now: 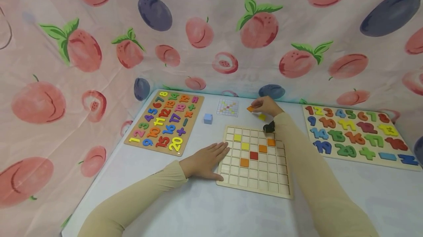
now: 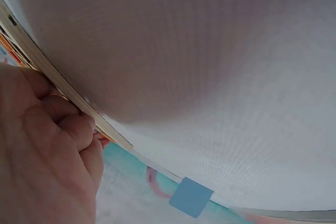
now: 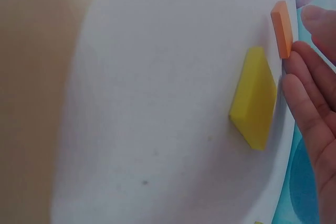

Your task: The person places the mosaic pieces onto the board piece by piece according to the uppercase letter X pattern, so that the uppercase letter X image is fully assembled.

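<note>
My left hand (image 1: 206, 160) rests along the left edge of a wooden grid board (image 1: 256, 192), fingers spread in the head view. In the left wrist view, its fingers (image 2: 79, 129) lie against the board's thin side. Several yellow, orange and red tiles sit in the board's cells, one red tile (image 1: 253, 155) among them. Beyond the board, my right hand (image 1: 267, 105) pinches an orange tile (image 3: 283, 30) at its fingertips, close over the table. A loose yellow tile (image 3: 254, 98) lies just beside that hand.
A pattern card (image 1: 227, 108) and a blue cube (image 1: 208, 118) are behind the board. Colourful number boards stand on either side, the left one (image 1: 165, 123) and the right one (image 1: 357, 134). A fruit-print cloth (image 1: 211, 68) hangs behind the white table (image 1: 198, 211).
</note>
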The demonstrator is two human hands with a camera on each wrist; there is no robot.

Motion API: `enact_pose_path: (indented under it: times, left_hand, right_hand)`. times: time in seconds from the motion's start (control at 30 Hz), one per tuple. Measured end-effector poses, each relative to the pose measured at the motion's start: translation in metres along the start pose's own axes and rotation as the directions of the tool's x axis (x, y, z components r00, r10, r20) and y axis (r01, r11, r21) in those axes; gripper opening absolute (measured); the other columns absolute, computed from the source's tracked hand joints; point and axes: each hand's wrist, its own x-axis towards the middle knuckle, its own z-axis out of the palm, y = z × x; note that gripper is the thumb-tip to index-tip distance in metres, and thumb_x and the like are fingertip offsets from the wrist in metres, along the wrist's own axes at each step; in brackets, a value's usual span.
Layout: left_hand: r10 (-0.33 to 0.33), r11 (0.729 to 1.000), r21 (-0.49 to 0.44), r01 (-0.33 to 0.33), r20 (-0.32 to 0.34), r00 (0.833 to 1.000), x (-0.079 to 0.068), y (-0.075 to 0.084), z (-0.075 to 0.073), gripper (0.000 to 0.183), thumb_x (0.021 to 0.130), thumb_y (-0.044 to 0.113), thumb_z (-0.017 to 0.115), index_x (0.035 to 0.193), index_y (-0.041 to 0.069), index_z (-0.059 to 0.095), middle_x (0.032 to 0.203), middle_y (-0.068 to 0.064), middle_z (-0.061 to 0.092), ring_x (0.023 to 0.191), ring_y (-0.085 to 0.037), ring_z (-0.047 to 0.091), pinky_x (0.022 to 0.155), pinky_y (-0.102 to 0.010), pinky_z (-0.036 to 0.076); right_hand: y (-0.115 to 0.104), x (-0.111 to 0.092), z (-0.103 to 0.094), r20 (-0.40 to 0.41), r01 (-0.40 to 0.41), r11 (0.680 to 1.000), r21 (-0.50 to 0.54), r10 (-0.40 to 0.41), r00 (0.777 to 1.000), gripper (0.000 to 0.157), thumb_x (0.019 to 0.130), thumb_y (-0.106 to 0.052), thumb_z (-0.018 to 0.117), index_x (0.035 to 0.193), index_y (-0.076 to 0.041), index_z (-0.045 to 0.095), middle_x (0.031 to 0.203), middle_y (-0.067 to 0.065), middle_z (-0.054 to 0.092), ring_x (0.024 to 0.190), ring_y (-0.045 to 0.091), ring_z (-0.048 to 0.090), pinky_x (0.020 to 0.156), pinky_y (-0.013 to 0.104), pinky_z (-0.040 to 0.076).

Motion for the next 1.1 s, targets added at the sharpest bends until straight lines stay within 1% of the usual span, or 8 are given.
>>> enact_pose_path:
  times: [0.1,0.27,0.43,0.53,0.73,0.9,1.0,1.1]
  left_hand:
    - [-0.002,1.0,0.0,0.002,0.004,1.0,-0.0001,0.0002,0.0001,0.1,0.082,0.073,0.044,0.151,0.007,0.012,0.159,-0.009,0.009,0.148,-0.021,0.009,0.121,-0.032,0.013]
    - [-0.003,1.0,-0.001,0.003,0.01,1.0,-0.0005,0.0007,-0.0002,0.101,0.082,0.073,0.044,0.151,0.007,0.011,0.159,-0.009,0.008,0.148,-0.021,0.008,0.121,-0.032,0.012]
    - [-0.004,1.0,0.003,0.004,0.009,1.0,-0.0014,0.0011,-0.0023,0.1,0.082,0.072,0.045,0.151,0.007,0.013,0.159,-0.009,0.009,0.148,-0.021,0.009,0.121,-0.032,0.014]
    - [-0.006,1.0,0.009,0.006,0.012,1.0,-0.0016,0.0013,-0.0028,0.1,0.082,0.072,0.044,0.151,0.007,0.012,0.159,-0.009,0.009,0.148,-0.021,0.009,0.121,-0.032,0.013]
    - [-0.007,1.0,0.016,0.007,0.012,1.0,-0.0011,0.0012,-0.0019,0.1,0.082,0.073,0.044,0.152,0.008,0.012,0.16,-0.008,0.008,0.148,-0.02,0.008,0.121,-0.032,0.013]
    - [-0.003,1.0,0.013,0.003,0.006,1.0,-0.0007,0.0009,-0.0013,0.1,0.082,0.073,0.044,0.151,0.007,0.013,0.16,-0.009,0.009,0.148,-0.021,0.009,0.121,-0.032,0.014]
    - [0.0,1.0,0.015,0.0,0.0,1.0,-0.0006,0.0007,-0.0012,0.1,0.082,0.073,0.044,0.151,0.007,0.013,0.159,-0.009,0.01,0.148,-0.021,0.01,0.121,-0.032,0.014]
    - [0.001,1.0,0.018,-0.001,-0.001,1.0,-0.0003,0.0004,-0.0012,0.1,0.082,0.073,0.044,0.151,0.007,0.013,0.159,-0.009,0.01,0.148,-0.021,0.01,0.121,-0.032,0.014]
  right_hand:
    - [0.0008,-0.0004,0.0002,0.006,0.002,1.0,-0.017,-0.002,1.0,0.031,0.083,-0.006,0.07,0.112,0.004,0.065,0.116,0.024,0.064,0.106,0.036,0.061,0.095,0.046,0.05]
    - [0.0007,-0.0008,0.0016,0.034,-0.014,0.998,-0.057,0.016,0.999,0.026,0.083,-0.007,0.069,0.107,0.001,0.068,0.11,0.02,0.068,0.102,0.03,0.064,0.093,0.043,0.051]
    - [-0.0047,-0.0035,0.003,0.051,-0.016,0.997,-0.08,0.02,0.999,0.023,0.083,-0.006,0.068,0.105,0.0,0.069,0.108,0.019,0.069,0.099,0.029,0.065,0.091,0.042,0.052]
    - [-0.007,-0.0048,0.0037,0.057,0.002,0.998,-0.058,0.002,0.998,0.025,0.083,-0.005,0.068,0.107,0.002,0.068,0.109,0.02,0.068,0.1,0.03,0.065,0.09,0.042,0.053]
    - [-0.0061,-0.004,0.0054,0.084,0.031,0.999,0.008,-0.032,0.996,0.031,0.083,-0.002,0.067,0.113,0.003,0.065,0.115,0.022,0.066,0.106,0.033,0.062,0.093,0.043,0.052]
    - [-0.0058,-0.0019,0.006,0.11,0.03,0.999,-0.012,-0.028,0.994,0.03,0.08,0.001,0.068,0.11,0.002,0.067,0.11,0.021,0.067,0.101,0.03,0.063,0.09,0.041,0.053]
    - [-0.006,-0.0015,0.0051,0.114,0.022,0.999,-0.037,-0.017,0.993,0.027,0.078,0.002,0.07,0.105,0.002,0.068,0.105,0.019,0.068,0.095,0.026,0.064,0.086,0.037,0.054]
    - [-0.0059,-0.0022,0.0042,0.131,0.016,0.999,-0.038,-0.011,0.991,0.027,0.077,0.003,0.071,0.104,0.003,0.067,0.104,0.02,0.068,0.092,0.024,0.062,0.083,0.034,0.054]
